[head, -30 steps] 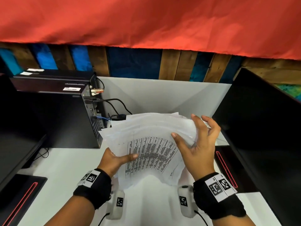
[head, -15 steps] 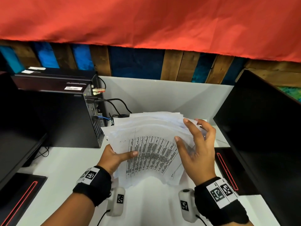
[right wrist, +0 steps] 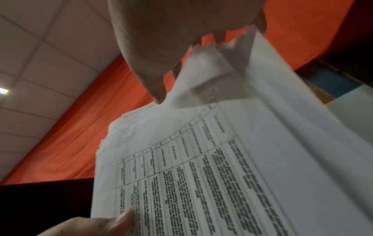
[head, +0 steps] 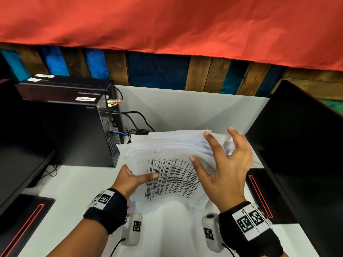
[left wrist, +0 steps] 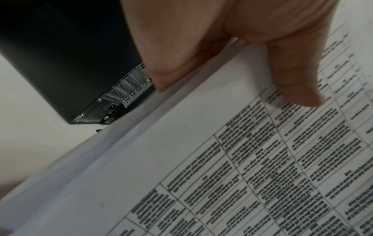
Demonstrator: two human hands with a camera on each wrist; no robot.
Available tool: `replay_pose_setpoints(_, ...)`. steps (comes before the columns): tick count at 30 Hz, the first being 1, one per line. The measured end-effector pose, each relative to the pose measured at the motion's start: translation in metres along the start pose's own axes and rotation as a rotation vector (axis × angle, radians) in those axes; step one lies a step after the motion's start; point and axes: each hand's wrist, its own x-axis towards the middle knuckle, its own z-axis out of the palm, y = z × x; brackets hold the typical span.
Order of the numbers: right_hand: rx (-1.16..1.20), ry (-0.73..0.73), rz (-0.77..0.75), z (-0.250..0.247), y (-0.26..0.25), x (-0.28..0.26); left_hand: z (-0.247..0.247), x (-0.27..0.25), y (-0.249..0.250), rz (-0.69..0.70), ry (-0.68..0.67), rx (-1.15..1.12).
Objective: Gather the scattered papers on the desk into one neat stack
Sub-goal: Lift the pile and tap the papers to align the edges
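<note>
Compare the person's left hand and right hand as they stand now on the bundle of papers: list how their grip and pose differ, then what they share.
Grip: the left hand pinches the papers at their left edge, thumb flat on the printed table; the right hand grips nothing.
Pose: the left hand's fingers are hidden under the sheets; the right hand's fingers are spread and raised beside the fanned right edge.
Height: the left hand sits lower on the bundle than the right hand.
Shared: each wrist wears a black band with printed markers.

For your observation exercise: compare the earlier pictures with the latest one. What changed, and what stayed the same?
The right hand has let go of the papers: its fingers, earlier curled over their right edge, now spread open beside them. The left hand still pinches the bundle's left edge, top sheet's table facing up, lifted off the desk.
</note>
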Motion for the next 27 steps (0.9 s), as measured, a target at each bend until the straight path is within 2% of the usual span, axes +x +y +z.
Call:
replay_pose_setpoints(3, -0.119, -0.003, -0.082, -0.001, -0.015, 0.002, 0.001, 0.001, 0.000, -0.005, -0.003, -0.008)
replay_pose_setpoints(9, -0.145, -0.226, -0.235, 0.009, -0.047, -0.004, 0.004, -0.003, 0.004, 0.079, -0.058, -0.041)
replay_pose_setpoints(15, -0.075, -0.346, -0.226, 0.017, -0.059, -0.008, 0.004, -0.003, 0.006, 0.110, -0.064, -0.076)
replay_pose_setpoints(17, -0.047, -0.352, -0.254, 0.017, -0.059, -0.007, 0.003, -0.001, 0.004, 0.110, -0.046, -0.075)
replay_pose_setpoints(22, 0.007, -0.250, -0.251, 0.016, -0.057, -0.004, 0.001, -0.001, 0.001, 0.080, -0.049, -0.083)
replay_pose_setpoints(24, 0.021, -0.199, -0.197, 0.014, -0.056, -0.001, 0.001, -0.001, 0.001, 0.062, -0.050, -0.074)
replay_pose_setpoints(27, -0.033, -0.262, -0.159, 0.012, -0.056, 0.005, 0.001, -0.002, 0.001, 0.059, -0.057, -0.061)
